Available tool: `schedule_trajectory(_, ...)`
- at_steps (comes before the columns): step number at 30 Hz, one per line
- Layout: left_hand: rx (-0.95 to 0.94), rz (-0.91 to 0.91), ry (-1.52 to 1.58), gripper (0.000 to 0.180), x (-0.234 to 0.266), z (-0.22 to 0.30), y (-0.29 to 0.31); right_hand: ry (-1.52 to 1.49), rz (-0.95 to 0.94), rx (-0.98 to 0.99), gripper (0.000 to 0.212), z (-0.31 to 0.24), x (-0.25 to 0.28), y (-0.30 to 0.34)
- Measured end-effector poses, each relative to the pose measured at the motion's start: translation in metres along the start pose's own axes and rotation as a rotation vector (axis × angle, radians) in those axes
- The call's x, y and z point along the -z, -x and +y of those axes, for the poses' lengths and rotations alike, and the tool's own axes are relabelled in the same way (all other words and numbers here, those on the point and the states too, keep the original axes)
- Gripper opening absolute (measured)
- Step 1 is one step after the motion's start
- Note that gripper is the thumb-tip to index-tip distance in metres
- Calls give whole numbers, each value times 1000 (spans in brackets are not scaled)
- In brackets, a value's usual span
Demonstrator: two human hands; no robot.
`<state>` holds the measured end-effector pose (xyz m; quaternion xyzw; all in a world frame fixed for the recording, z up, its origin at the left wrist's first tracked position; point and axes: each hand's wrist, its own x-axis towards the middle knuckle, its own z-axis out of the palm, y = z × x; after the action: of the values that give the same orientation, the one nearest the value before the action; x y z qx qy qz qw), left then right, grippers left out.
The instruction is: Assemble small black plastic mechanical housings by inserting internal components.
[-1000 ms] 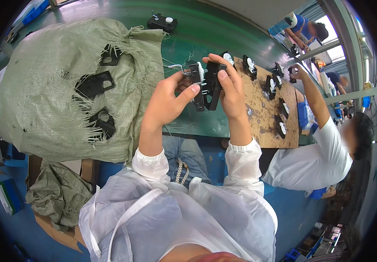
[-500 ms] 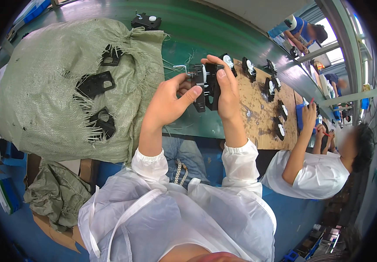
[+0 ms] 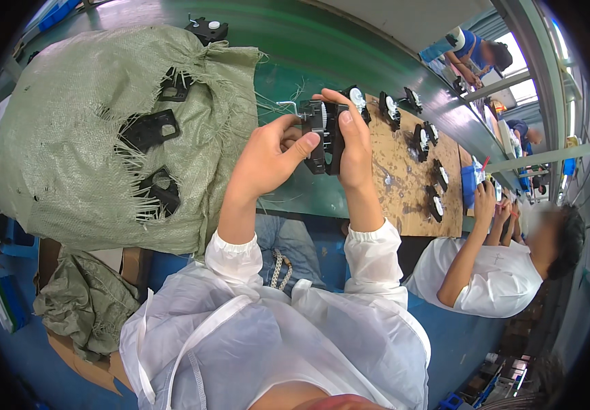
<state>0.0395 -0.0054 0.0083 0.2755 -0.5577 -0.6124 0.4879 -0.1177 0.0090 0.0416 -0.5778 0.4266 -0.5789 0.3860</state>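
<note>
Above the table edge, my left hand grips a black plastic gear mechanism between thumb and fingers. A white gear shows along its upper part, and a bent metal crank sticks out to the left. My right hand is closed round a black plastic housing that stands upright against the mechanism's right side. Whether the two parts are fully joined I cannot tell. My left fingertips are partly hidden behind the mechanism.
A green woven sack on the left shows black housings through its torn holes. Several black units with white gears lie on a brown board. Another unit sits on the green belt. A co-worker in white sits at right.
The mechanism and the housing have come closer together, narrowing the gap between them. On the belt, the far units have shifted left. The co-worker's hands at right have moved slightly.
</note>
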Motion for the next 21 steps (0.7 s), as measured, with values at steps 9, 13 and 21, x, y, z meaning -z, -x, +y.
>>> schedule_trajectory(9,-8,11,77,35,2,-2,-2,-78,10,-33,43,0,3,-3)
schedule_trajectory(13,-7,-1,61,35,3,-2,-2,-66,11,-32,43,1,3,-4)
schedule_trajectory(21,4,0,34,35,4,-2,-1,-77,31,-42,42,1,1,-4)
